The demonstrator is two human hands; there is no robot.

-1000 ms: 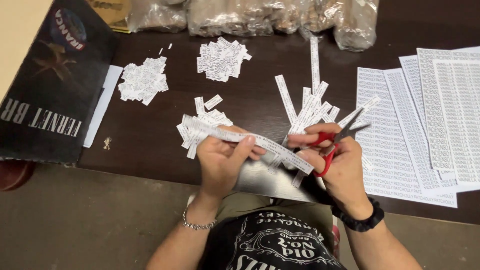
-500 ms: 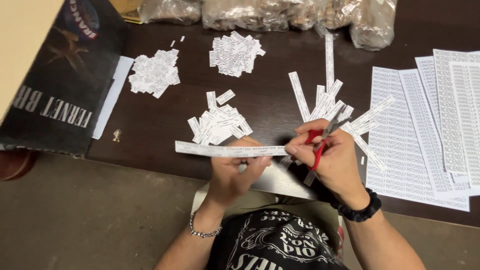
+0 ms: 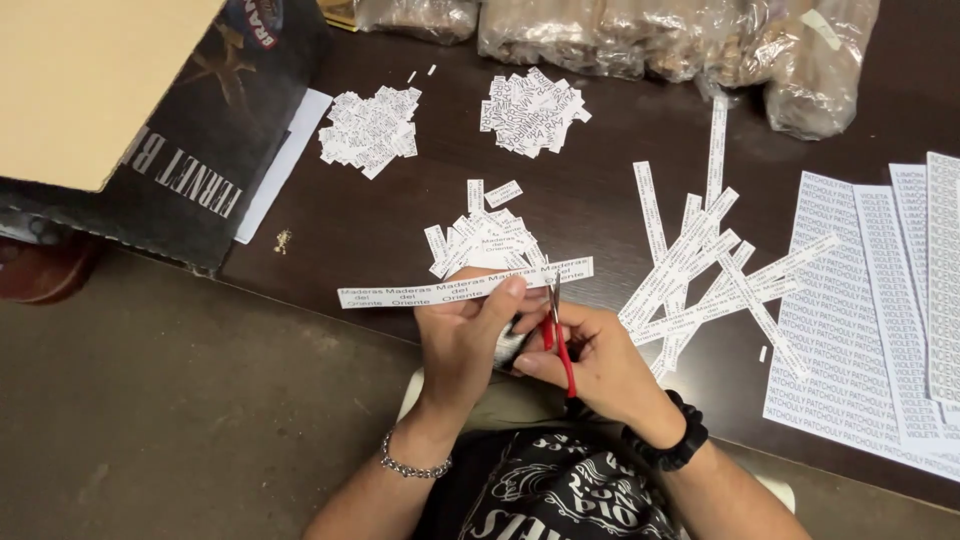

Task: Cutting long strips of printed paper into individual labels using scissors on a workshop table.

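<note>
Pinching paper strip point(image 3: 465, 284) w/ our left hand point(image 3: 462, 335), long axis 9-to-3; right hand point(image 3: 595, 362) grips red scissors point(image 3: 556, 325), blades at 12, meeting strip's right part.

The single head-worn camera looks steeply down from above the person's chest, close to both hands, facing forward across the dark table point(image 3: 600, 200) toward the bags point(image 3: 640, 35) along its far edge.
</note>
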